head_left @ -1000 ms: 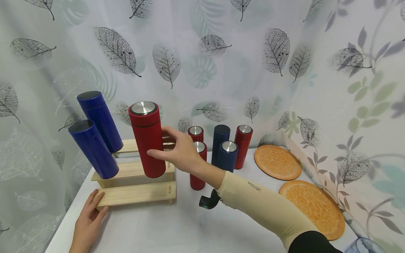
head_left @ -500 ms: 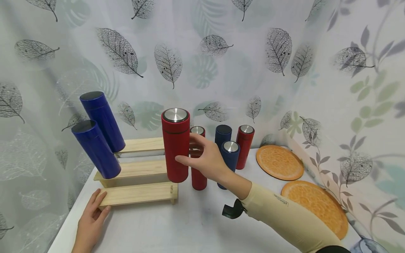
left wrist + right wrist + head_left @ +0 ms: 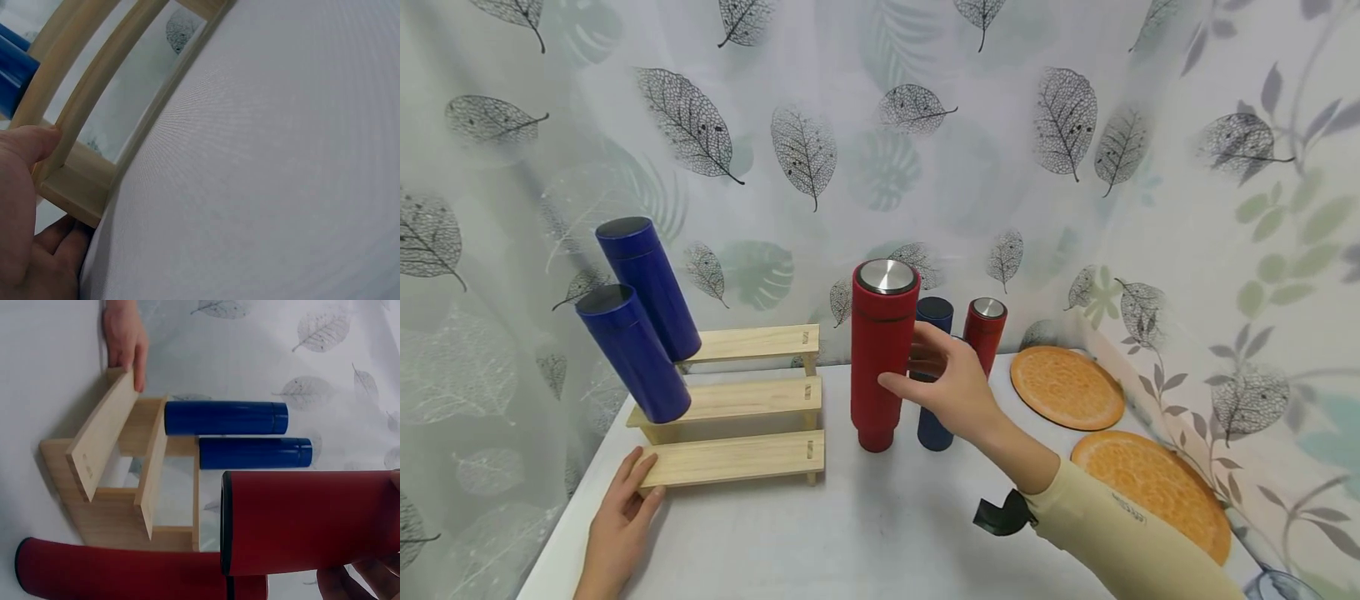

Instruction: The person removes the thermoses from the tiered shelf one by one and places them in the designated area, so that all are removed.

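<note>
My right hand (image 3: 953, 385) holds a red thermos (image 3: 876, 358) with a silver lid upright, thumb on its near side. In the head view it overlaps another red thermos (image 3: 876, 439), whose base shows below. Across the right wrist view, the held thermos (image 3: 306, 519) appears above that standing one (image 3: 119, 569). My left hand (image 3: 613, 529) grips the left end of the lowest step of a three-tier wooden rack (image 3: 737, 460); in the left wrist view the thumb (image 3: 40, 142) lies against the wood. Two blue thermoses (image 3: 636, 358) stand on the rack's upper two steps, at the left.
Behind my right hand stand dark blue thermoses (image 3: 935, 429) and a red thermos (image 3: 985, 329). Two round orange-brown mats (image 3: 1067, 387) lie along the table's right side. A leaf-print curtain (image 3: 820, 67) hangs behind the white table (image 3: 775, 550).
My right hand has carried the red thermos rightward, away from above the rack, to in front of the other red thermoses. My left hand stays at the rack's end.
</note>
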`<control>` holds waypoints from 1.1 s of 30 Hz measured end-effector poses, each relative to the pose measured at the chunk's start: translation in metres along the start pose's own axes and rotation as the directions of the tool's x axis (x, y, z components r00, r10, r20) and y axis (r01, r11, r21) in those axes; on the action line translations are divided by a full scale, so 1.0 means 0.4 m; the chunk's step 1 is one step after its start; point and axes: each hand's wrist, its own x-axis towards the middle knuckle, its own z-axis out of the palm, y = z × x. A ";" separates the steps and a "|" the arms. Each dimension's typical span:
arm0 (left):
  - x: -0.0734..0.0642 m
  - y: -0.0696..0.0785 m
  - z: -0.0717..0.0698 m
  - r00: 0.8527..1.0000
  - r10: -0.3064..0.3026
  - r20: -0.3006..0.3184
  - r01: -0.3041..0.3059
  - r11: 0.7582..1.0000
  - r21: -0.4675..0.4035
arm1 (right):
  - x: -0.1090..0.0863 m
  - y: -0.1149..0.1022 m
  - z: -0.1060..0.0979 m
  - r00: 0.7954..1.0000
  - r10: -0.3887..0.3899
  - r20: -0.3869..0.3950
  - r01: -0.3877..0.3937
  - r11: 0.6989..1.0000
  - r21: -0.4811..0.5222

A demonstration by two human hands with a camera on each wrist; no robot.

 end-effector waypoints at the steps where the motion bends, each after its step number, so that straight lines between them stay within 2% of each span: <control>1: 0.000 0.000 0.000 1.000 0.002 0.000 -0.002 1.000 -0.003 | -0.004 0.002 -0.010 1.000 0.001 -0.012 -0.001 1.000 -0.006; 8: 0.002 0.005 -0.003 1.000 0.000 -0.008 0.000 1.000 -0.019 | -0.031 0.002 -0.077 0.996 0.008 -0.093 -0.008 1.000 0.008; 15: 0.003 0.005 -0.002 1.000 -0.021 0.000 0.021 1.000 -0.015 | -0.066 0.006 -0.137 0.982 0.080 -0.172 -0.081 0.997 -0.001; 22: 0.002 0.006 -0.004 0.999 -0.052 0.014 0.052 0.999 0.001 | -0.093 0.005 -0.190 0.969 0.080 -0.235 -0.077 0.997 0.022; 28: 0.003 0.004 -0.005 1.000 -0.026 0.002 0.026 0.999 -0.018 | -0.112 0.007 -0.228 0.951 0.082 -0.299 -0.094 0.995 -0.025; 33: 0.003 -0.001 -0.006 1.000 -0.016 -0.001 0.016 0.999 -0.031 | -0.126 0.021 -0.251 0.932 0.113 -0.344 -0.138 0.989 -0.050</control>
